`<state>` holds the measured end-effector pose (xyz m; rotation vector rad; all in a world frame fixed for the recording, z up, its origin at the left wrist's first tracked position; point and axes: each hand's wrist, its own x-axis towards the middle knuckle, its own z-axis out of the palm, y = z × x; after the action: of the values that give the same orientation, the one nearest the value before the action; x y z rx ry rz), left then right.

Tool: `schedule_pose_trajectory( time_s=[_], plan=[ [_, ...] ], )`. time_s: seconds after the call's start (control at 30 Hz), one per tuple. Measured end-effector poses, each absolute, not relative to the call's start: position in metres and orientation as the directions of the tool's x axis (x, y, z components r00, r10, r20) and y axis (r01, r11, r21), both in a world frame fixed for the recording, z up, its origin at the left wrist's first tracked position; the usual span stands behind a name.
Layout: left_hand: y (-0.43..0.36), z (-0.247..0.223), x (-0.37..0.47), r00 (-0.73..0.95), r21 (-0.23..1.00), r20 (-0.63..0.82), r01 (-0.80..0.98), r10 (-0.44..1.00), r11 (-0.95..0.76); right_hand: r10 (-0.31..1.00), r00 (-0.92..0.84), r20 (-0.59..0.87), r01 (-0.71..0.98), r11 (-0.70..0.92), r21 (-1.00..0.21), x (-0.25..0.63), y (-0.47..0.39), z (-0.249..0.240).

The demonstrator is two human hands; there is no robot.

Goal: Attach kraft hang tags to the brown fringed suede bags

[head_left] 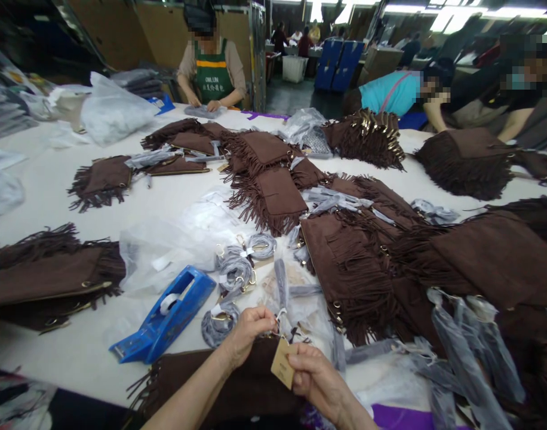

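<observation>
The right hand [316,379] pinches a printed tan tag [283,364], its lettering illegible.

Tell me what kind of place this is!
Probably a factory or workshop for bags. Many matching brown fringed bags lie on a big white table, with a blue tape dispenser, and a person in a green apron works on the far side.

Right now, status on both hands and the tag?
Right hand pinching tan tag. Left hand at the tag's white string. Brown bag beneath; blue tape dispenser to the left, clear of both.
</observation>
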<state>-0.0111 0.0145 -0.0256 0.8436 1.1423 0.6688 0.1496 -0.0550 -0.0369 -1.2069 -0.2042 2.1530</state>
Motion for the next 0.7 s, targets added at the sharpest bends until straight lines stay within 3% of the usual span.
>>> schedule_pose_trajectory(
  time_s=[0.17,0.27,0.4,0.47,0.6,0.7],
  plan=[
    [0.006,-0.014,-0.028,0.306,0.906,-0.411,0.036,0.859,0.421,0.595,-0.289,-0.75,-0.646,-0.699,-0.306,0.126,-0.053,-0.039],
    [-0.007,-0.009,-0.037,0.31,0.955,-0.259,0.226,0.915,0.194,0.593,-0.251,-0.765,-0.694,-0.661,-0.285,0.118,-0.052,-0.043],
    [-0.035,-0.006,-0.037,0.403,0.909,-0.138,0.414,0.905,-0.045,0.623,-0.223,-0.75,-0.723,-0.622,-0.301,0.111,-0.052,-0.043],
    [-0.047,-0.006,-0.033,0.424,0.905,-0.179,0.425,0.888,-0.02,0.636,-0.235,-0.735,-0.719,-0.622,-0.308,0.108,-0.053,-0.04],
    [-0.05,-0.009,-0.024,0.22,0.901,-0.388,0.294,0.895,0.318,0.663,-0.266,-0.7,-0.68,-0.644,-0.351,0.106,-0.056,-0.032],
    [-0.037,-0.007,-0.02,0.132,0.866,-0.45,0.307,0.883,0.396,0.714,-0.246,-0.656,-0.599,-0.644,-0.476,0.11,-0.058,-0.034]
  ],
)
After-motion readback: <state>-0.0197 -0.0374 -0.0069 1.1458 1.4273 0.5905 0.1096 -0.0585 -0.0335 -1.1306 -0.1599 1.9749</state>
